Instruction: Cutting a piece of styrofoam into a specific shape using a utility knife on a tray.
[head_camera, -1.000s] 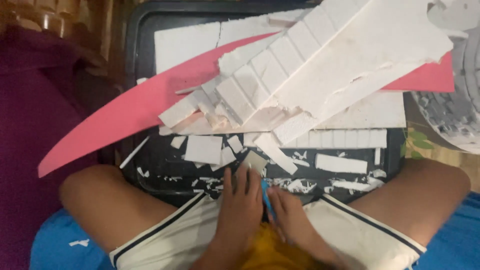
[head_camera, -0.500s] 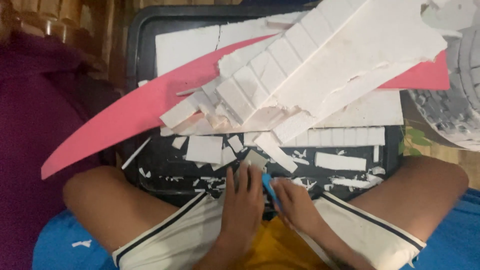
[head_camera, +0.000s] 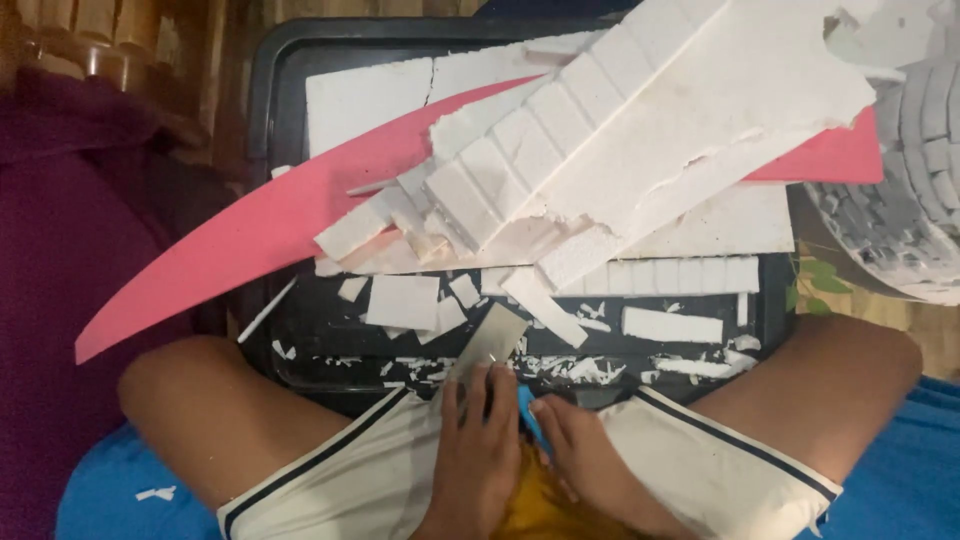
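My left hand (head_camera: 478, 450) rests over my lap with its fingers on a small flat white foam piece (head_camera: 490, 338) at the near rim of the black tray (head_camera: 268, 120). Beside it, my right hand (head_camera: 585, 455) grips a blue-handled cutter (head_camera: 528, 415), which sits between the two hands against the foam piece. Small white foam offcuts (head_camera: 402, 301) lie scattered on the tray just beyond my fingers.
A large scored white foam slab (head_camera: 650, 120) and a long curved pink sheet (head_camera: 280, 235) lie across the tray. A round grey-white foam structure (head_camera: 900, 220) stands at the right. Dark purple cloth (head_camera: 60, 300) is on the left, blue fabric (head_camera: 900, 480) under my knees.
Both hands stay at the tray's near rim on the foam piece and cutter; they have shifted only slightly.
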